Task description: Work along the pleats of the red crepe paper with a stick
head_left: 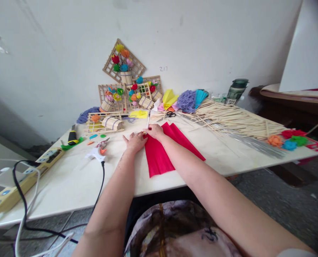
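Observation:
A red sheet of crepe paper (160,157) with folds lies at the middle of the table, near its front edge. My left hand (136,142) rests at the sheet's upper left corner, its fingers spread. Closed fingers of my right hand (154,131) hold a white pen (148,120) that points up and away, at the top of the sheet. The two hands are close together, with fingertips near each other. A small yellowish thing shows between them, too small to name.
Behind stand stick lattices (137,64) with paper flowers, black scissors (170,114) and purple yarn (186,101). Thin sticks (228,116) and wires cover the right. At left are a glue gun (97,155) with its cord, a yellow-black cutter (72,137) and a power strip (45,160).

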The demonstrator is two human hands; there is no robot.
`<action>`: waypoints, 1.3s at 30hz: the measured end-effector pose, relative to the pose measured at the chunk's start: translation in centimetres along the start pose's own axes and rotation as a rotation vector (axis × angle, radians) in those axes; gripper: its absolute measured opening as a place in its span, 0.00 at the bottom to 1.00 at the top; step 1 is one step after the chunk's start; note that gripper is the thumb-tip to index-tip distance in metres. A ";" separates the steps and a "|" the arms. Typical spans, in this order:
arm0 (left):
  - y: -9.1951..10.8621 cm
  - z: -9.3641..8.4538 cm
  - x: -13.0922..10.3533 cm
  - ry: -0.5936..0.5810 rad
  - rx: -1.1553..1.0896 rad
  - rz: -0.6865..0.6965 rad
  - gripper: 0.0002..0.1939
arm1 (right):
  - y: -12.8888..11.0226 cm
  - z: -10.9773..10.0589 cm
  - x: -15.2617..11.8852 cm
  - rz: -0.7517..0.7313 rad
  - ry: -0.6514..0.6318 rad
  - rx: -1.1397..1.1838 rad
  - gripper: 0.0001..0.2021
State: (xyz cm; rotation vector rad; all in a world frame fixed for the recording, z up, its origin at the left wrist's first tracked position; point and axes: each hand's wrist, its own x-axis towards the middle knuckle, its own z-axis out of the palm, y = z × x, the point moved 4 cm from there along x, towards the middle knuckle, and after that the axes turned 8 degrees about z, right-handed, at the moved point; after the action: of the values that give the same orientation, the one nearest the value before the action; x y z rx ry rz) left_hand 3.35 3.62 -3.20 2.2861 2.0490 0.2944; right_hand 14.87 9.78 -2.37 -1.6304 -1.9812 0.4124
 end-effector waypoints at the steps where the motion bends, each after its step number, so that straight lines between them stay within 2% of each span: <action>1: 0.0 0.0 0.0 0.000 0.000 -0.002 0.25 | 0.0 0.0 0.0 -0.001 0.002 -0.001 0.19; 14: 0.0 0.1 0.0 0.002 0.002 -0.005 0.24 | 0.2 0.6 0.3 -0.031 0.035 -0.010 0.19; 39: 0.1 -0.1 0.0 -0.005 0.004 -0.011 0.25 | -0.1 0.2 0.0 -0.050 0.068 0.018 0.17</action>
State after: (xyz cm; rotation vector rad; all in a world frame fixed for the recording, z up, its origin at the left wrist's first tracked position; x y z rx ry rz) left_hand 3.42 3.59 -3.13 2.2747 2.0608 0.2842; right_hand 14.73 9.73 -2.46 -1.5598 -1.9581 0.3499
